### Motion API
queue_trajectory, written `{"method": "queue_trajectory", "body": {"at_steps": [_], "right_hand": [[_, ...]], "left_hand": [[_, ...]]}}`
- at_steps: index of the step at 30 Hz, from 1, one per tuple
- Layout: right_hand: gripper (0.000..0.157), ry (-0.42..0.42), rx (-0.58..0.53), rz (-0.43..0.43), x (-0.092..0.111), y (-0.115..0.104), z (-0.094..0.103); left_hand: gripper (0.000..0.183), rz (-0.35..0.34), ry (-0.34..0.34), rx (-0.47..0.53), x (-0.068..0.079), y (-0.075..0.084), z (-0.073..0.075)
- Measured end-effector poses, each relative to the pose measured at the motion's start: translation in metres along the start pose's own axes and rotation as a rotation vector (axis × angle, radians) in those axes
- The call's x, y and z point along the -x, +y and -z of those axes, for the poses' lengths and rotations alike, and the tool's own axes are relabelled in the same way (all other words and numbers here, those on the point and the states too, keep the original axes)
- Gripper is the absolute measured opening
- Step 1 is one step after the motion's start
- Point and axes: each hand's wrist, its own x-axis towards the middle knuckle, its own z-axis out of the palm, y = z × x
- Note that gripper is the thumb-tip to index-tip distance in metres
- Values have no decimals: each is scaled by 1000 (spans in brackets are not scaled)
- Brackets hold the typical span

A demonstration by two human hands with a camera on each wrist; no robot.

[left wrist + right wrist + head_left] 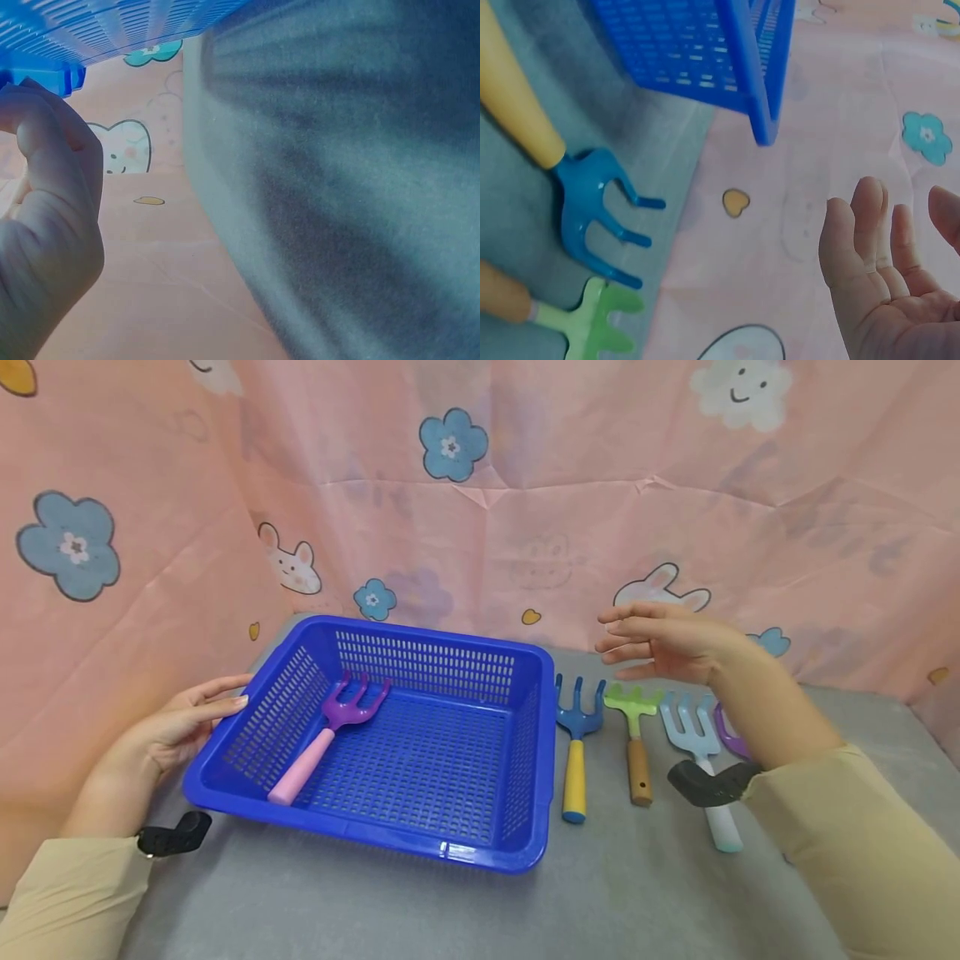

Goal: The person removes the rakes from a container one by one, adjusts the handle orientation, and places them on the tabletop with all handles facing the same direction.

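Note:
My left hand (176, 727) grips the left rim of a blue plastic basket (450, 852), thumb on top; in the left wrist view its fingers (56, 112) bend up to the rim. Inside the basket lies a hand fork with a purple head (348, 712) and pink handle, tilted against the left wall. To the basket's right, my right hand (663, 639) hovers with spread, slightly bent fingers and holds nothing. Below it on the table lie a blue fork with a yellow handle (574, 781) and a green rake (635, 702) with a wooden handle.
A light-blue fork (692, 731) with a white handle lies farther right, partly behind the right wrist's black camera strap (712, 783). Beyond it, a purple tool (729, 735) is mostly hidden by the forearm. A pink patterned cloth (495, 543) borders the grey table (345, 902).

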Motion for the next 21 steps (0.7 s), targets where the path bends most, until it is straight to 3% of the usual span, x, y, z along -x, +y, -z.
{"method": "queue_trajectory", "body": {"at_steps": [8, 17, 21], "right_hand": [[30, -12, 35, 25, -10, -9, -23], [27, -18, 18, 29, -18, -16, -41], [33, -27, 17, 23, -21, -17, -47]], "left_hand": [[31, -11, -32, 9, 0, -1, 1], [33, -19, -63, 36, -1, -4, 4], [34, -26, -76, 49, -2, -5, 4]]}}
